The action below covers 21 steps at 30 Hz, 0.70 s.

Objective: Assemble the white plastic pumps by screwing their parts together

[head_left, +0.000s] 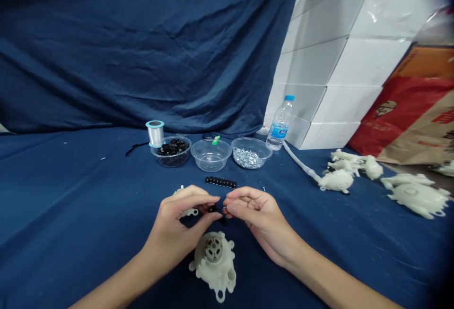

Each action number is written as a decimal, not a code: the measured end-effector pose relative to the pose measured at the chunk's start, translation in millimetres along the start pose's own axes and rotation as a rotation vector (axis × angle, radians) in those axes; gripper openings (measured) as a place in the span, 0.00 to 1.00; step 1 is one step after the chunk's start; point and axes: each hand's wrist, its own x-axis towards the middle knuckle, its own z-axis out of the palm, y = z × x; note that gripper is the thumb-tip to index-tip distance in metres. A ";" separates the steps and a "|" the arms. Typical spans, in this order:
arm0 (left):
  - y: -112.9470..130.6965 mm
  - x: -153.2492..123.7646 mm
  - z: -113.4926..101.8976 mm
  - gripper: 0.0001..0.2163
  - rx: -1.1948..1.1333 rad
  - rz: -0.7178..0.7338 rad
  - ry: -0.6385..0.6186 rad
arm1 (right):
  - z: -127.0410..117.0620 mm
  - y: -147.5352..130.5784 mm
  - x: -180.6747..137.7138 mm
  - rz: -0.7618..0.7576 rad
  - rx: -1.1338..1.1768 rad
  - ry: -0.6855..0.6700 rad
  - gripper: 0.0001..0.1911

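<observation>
My left hand (180,217) and my right hand (253,212) meet above the blue cloth, fingertips pinched together. Between them sits a small black bead (213,209), held by the left fingers; the right fingers pinch something tiny beside it, too small to name. Just below my hands lies a white plastic housing (214,264) with a round metal motor end showing. A second white plastic part (187,212) is half hidden behind my left hand. A short row of black beads (221,182) lies just beyond my fingers.
Three clear bowls stand behind: black beads (172,150), an almost empty bowl (211,154), small silver parts (250,153). A thread spool (155,133), a water bottle (281,122), white boxes (329,58), a paper bag (414,110) and white plastic figures (336,180) at right.
</observation>
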 end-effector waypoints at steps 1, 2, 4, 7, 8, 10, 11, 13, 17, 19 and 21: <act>0.9 0.9 -1.3 0.09 0.008 0.002 -0.006 | -0.4 0.1 0.4 0.001 0.000 0.003 0.13; 1.5 1.6 -2.4 0.07 0.013 0.005 -0.009 | -0.8 0.2 0.9 0.002 0.000 0.005 0.13; 1.7 2.0 -3.9 0.07 0.015 0.010 -0.003 | -1.7 0.2 1.6 0.004 -0.002 0.008 0.13; -0.3 1.6 -6.2 0.09 0.000 0.018 0.020 | -2.9 -0.1 1.7 0.004 -0.008 0.012 0.13; -1.1 2.1 -7.4 0.10 -0.003 0.025 0.028 | -3.1 -0.1 1.5 0.004 -0.010 0.015 0.13; -2.3 4.8 -10.8 0.11 0.001 0.046 0.036 | -3.3 0.0 1.2 0.001 -0.016 0.022 0.12; -2.4 6.7 -13.2 0.11 0.006 0.059 0.035 | -3.3 0.1 1.1 -0.001 -0.019 0.024 0.13; -0.7 10.0 -19.6 0.11 0.023 0.072 0.019 | -3.1 0.0 1.0 -0.007 -0.029 0.025 0.13; 8.1 -0.8 -38.8 0.11 0.081 0.036 -0.054 | -4.3 -0.2 2.3 -0.020 -0.045 0.035 0.12; 12.4 -17.3 -48.9 0.11 0.118 0.000 -0.095 | -6.1 0.8 4.1 -0.019 -0.051 0.035 0.12; 14.2 -36.4 -56.5 0.11 0.157 -0.037 -0.119 | -8.3 3.0 6.4 -0.011 -0.060 0.026 0.11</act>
